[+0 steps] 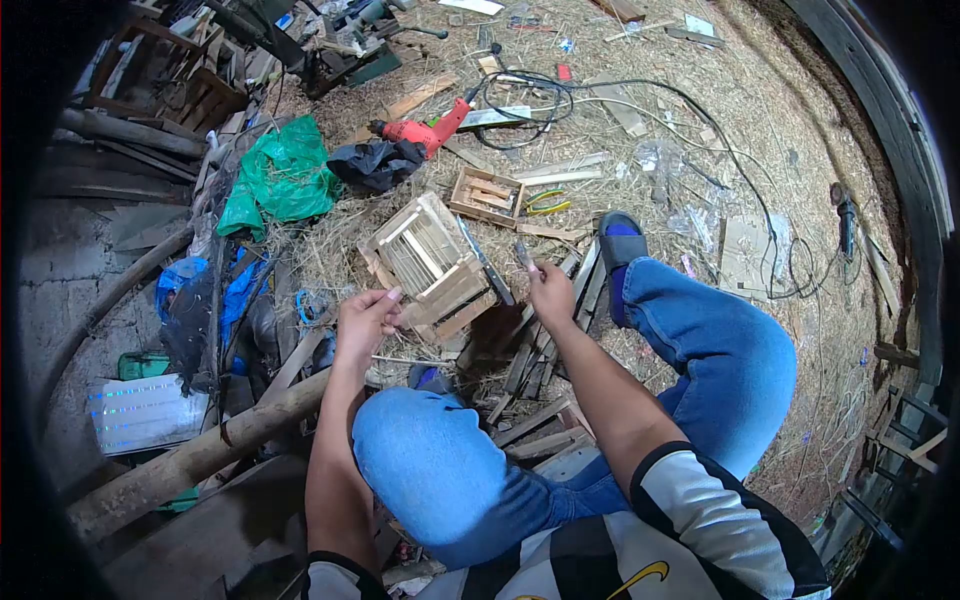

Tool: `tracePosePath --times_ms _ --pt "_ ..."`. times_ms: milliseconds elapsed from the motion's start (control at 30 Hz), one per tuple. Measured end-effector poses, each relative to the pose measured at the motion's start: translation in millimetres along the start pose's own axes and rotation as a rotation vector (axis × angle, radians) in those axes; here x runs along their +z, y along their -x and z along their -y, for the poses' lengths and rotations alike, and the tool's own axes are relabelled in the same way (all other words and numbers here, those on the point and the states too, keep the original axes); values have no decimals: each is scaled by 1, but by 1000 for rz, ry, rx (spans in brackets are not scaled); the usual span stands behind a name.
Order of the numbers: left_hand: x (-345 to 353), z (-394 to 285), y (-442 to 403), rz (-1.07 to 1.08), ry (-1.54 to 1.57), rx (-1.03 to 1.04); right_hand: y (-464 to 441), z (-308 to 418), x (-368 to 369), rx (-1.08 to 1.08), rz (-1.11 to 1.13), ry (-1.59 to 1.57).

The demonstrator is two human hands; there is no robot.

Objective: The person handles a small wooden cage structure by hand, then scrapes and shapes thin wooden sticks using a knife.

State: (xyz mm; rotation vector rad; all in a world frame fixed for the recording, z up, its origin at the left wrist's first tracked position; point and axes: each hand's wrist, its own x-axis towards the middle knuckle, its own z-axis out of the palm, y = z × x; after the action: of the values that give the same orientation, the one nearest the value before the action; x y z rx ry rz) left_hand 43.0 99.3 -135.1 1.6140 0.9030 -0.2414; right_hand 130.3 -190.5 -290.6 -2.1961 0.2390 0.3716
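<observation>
- My left hand [366, 324] is beside the near left corner of a pale wooden slatted box [447, 286]; its thumb and forefinger come together, but I cannot tell whether they pinch anything.
- My right hand [552, 297] pinches a small, narrow greyish object [524, 257] between thumb and fingers, to the right of the slatted box.
- The slatted box sits tilted in front of me, between my hands.
- Just beyond it are a small open wooden tray [482, 214] holding wood pieces, yellow-green-handled pliers [547, 202] and a red power drill [425, 131].
</observation>
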Motion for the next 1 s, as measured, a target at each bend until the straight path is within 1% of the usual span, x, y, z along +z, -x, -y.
tracePosePath --times_ms 67,233,333,467,533,633,700,767,833,900,1000 --pt "-4 5 -7 -6 78 -26 2 -9 -1 9 14 37" --pt "-10 30 -31 -28 140 -73 4 -19 4 20 66 20" --pt "-10 29 -31 -35 195 -103 4 -26 4 -34 60 9" --pt "-13 30 -43 -70 228 -158 3 -43 13 -16 80 60" --pt "-12 29 -48 -63 231 -177 5 -47 14 -19 107 127" --pt "-14 36 -58 -56 206 -187 6 -47 12 26 178 115" --pt "-17 41 -65 -10 218 -232 7 -45 9 13 198 124" --pt "-14 45 -71 -56 220 -237 7 -44 8 18 229 187" --pt "-13 46 -73 -7 153 -278 9 -44 7 25 238 176" --pt "-8 49 -73 -20 122 -271 7 -50 9 13 248 174" --pt "-6 54 -77 -30 109 -345 8 -57 14 -18 234 172"
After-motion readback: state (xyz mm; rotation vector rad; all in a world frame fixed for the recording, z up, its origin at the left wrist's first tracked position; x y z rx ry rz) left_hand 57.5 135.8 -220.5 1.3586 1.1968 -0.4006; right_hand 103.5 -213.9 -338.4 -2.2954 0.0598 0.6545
